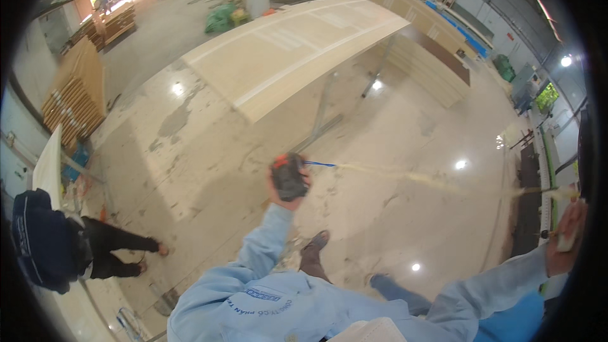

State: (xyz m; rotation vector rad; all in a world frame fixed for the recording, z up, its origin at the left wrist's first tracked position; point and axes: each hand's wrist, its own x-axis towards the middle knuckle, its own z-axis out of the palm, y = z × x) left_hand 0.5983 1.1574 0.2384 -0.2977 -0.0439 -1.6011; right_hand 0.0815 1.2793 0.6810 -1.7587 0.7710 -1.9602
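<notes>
My left hand (284, 201) is closed around a black tape measure with red-orange parts (289, 176), held out in front of me above the floor. A short blue strip or strap shows at its right side. From there a pale yellow tape blade (418, 179), blurred, stretches across to the far right. My right hand (569, 231) is at the right rim of the view, fingers bent at the blade's far end. A small whitish piece (565, 240) shows against that palm; what it is I cannot tell.
A large pale panel (297, 50) lies on metal trestle legs ahead, more panels (418, 66) behind it. Stacked wooden boards (76, 88) stand at left. A person in dark clothes and a cap (41, 240) is at lower left. Dark machinery (529, 202) lines the right side.
</notes>
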